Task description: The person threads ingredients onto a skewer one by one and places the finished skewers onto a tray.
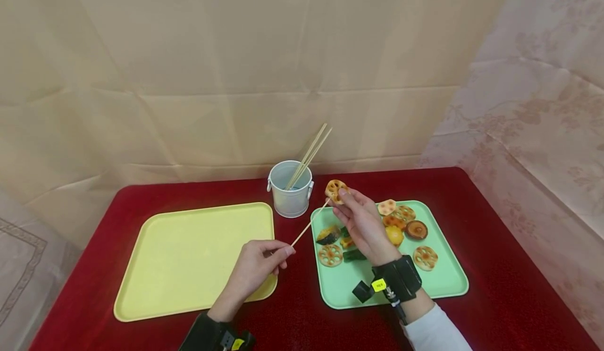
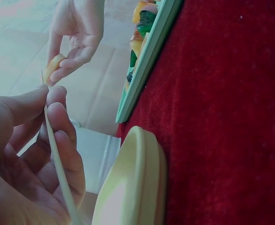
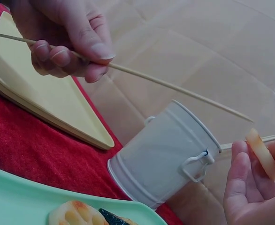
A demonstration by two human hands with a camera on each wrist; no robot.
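Note:
My left hand (image 1: 261, 264) pinches a thin wooden skewer (image 1: 310, 222) between thumb and fingers, over the right edge of the yellow tray. The stick slants up and to the right. Its pointed tip is close to a browned lotus root slice (image 1: 334, 188); in the right wrist view a small gap shows between the tip and the slice (image 3: 264, 157). My right hand (image 1: 364, 226) holds that slice by its edge between thumb and fingers, above the far left part of the green tray. Part of the food on that tray is hidden under the right hand.
A yellow tray (image 1: 189, 262) lies on the left of the red-covered table. The green tray (image 1: 453, 283) bears lotus slices (image 1: 425, 258), a mushroom (image 1: 417, 230) and other food pieces. Behind, between the trays, stands a white bucket (image 1: 290, 204) with several skewers (image 1: 311, 154).

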